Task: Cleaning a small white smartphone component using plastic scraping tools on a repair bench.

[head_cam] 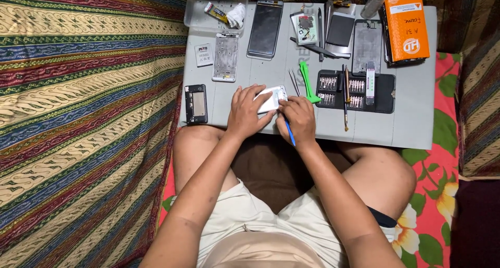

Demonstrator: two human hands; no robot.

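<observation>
I look straight down on a person sitting cross-legged, a grey tabletop (411,127) across the knees. Work sits at the near edge, close to the body, so both forearms can brace while the hands meet.

Left hand (245,112): fingers curled down over a white phone body (273,97), pinning it flat to the board; I'd call that a closed, steadying grip. The phone lies just left of the board's centre, near the front edge.

Right hand (298,119): pinched shut on a thin blue pry tool (289,134), its tail pointing toward 6 o'clock, the working end hidden at the phone's right edge. Whether it is in the seam I cannot tell.

Spread beyond, within reach:
- 1 o'clock of the hands: green plastic pry tool (307,83), tweezers (294,82) just beside it.
- 2 o'clock: black screwdriver bit case (383,93), open.
- 9 o'clock: small dark phone frame (196,103) at the board's left edge.
- 11–12 o'clock: white mid-frame (226,57), glass-fronted phone (265,28).
- Far right corner: orange box (407,26).

Patterned cloth (83,101) covers the floor at left.
</observation>
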